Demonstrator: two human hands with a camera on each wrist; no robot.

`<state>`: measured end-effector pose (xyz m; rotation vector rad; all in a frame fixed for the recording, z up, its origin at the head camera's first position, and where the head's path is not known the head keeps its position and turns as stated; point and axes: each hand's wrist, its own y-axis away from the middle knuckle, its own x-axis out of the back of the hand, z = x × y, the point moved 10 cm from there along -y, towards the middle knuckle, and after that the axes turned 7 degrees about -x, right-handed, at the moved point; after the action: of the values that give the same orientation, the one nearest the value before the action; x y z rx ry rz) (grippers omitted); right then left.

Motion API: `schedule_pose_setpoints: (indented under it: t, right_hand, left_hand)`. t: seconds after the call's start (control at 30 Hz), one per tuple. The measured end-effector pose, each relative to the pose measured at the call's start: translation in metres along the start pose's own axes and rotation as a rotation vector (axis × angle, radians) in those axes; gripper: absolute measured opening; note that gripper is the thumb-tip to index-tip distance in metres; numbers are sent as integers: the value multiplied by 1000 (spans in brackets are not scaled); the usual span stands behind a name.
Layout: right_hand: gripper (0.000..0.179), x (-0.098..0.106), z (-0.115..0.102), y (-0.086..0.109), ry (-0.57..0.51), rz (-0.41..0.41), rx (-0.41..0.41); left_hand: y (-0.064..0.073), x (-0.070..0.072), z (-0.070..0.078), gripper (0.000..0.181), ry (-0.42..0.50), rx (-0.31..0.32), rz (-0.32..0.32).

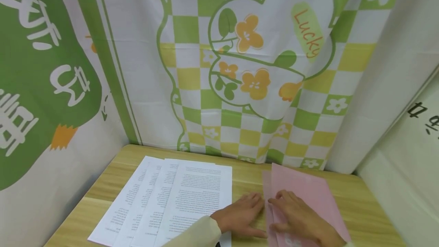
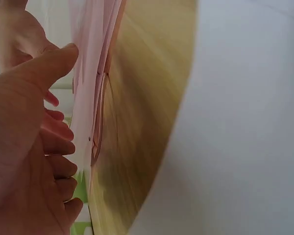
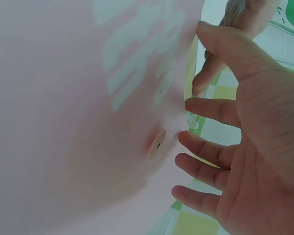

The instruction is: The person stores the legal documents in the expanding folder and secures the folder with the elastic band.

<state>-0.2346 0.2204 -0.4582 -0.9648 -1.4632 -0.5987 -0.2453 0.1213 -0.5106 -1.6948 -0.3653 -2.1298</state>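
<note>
Clearly, the right hand (image 1: 298, 214) is spread, its fingers and thumb apart, with the fingers over the left part of a pink folder (image 1: 312, 191); whether every fingertip presses on it, I cannot tell. Taking each direction from the head view, the folder lies on the wooden table (image 1: 353, 201) at about five o'clock, with a paler pink layer showing along its left edge. Close up, the right wrist view shows white lettering (image 3: 137, 54) and a small round fastener (image 3: 158, 143) on the folder's face. At nine o'clock from the right hand is the left hand (image 1: 241, 212), its fingers extended and its thumb pointing to the folder's edge; contact there is unclear. Its pale sleeve (image 1: 200, 231) crosses the lower part of some printed sheets (image 1: 197, 193), which overlap in a fan toward seven o'clock on the table. Beyond, at twelve o'clock, hangs a green-and-yellow checked curtain (image 1: 212, 119) bearing the word "Lucky". Cloth with a large green patch (image 1: 73, 90) hangs at ten o'clock, and white cloth with dark characters (image 1: 416, 109) at three.
</note>
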Motion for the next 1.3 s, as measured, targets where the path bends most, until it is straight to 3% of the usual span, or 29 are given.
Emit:
schedule_pose_setpoints:
  t: [0.2,0.47,1.0,1.3]
  right_hand:
    - [73,0,0,0,-18,-17,-36]
    - [74,-5,-7,-2,-18,-51,-69]
    - [73,-9,-4,5,-36,-106,-119]
    - [74,-4,3,7,-68,-140,-236]
  left_hand:
    - [-11,-13,7,102,25,43,-59]
    - [-13,-21,10,101,49,72,-101]
    - [-14,-25,13,103,-63,111,-77]
    - [-10,-22,10,106,-76,129,-80]
